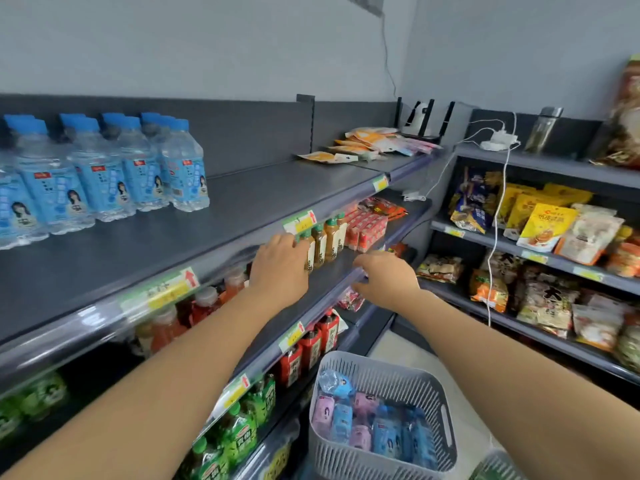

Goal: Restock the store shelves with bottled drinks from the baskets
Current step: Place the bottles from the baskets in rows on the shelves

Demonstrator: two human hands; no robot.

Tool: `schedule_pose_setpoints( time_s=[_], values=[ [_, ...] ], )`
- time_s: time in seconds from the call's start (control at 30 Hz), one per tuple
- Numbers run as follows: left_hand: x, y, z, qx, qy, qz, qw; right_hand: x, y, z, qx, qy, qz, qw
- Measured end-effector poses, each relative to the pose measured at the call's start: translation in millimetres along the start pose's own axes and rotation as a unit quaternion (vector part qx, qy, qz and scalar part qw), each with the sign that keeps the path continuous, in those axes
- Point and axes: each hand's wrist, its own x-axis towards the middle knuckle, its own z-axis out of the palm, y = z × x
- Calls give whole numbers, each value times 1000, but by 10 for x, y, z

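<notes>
L hand [280,263] grips brown bottle [310,252], R hand [386,278] loose-curled

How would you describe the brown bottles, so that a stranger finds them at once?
Look at the grey shelving on the left, second shelf from the top. At the left hand stands a short row of brown bottles with green caps, between orange bottles and red cartons.

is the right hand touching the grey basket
Apart: head view shows the right hand up by a shelf edge, well above the grey basket.
</notes>
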Motion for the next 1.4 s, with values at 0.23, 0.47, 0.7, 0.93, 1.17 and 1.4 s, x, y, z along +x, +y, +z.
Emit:
schedule_pose_setpoints(
  time_s=[0.23,0.47,0.7,0.93,1.17,1.4],
  values=[
    [231,573,1008,-24,-98,15,995,-37,943,711,11,-82,59,995],
    [269,1081,2129,-25,-189,26,981,-65,1664,1590,37,-188,98,976],
    [109,1509,3215,-33,-285,34,957,-192,2196,2490,62,-270,129,952],
    [-207,1893,4252,-59,-372,23,926,-324,2650,3451,86,-358,159,916],
    [-591,2014,5120,-39,-439,31,897,-337,2766,4361,86,-448,163,875],
    [-684,2084,5473,-42,-528,-16,848,-290,2802,4850,69,-450,244,856]
  ],
)
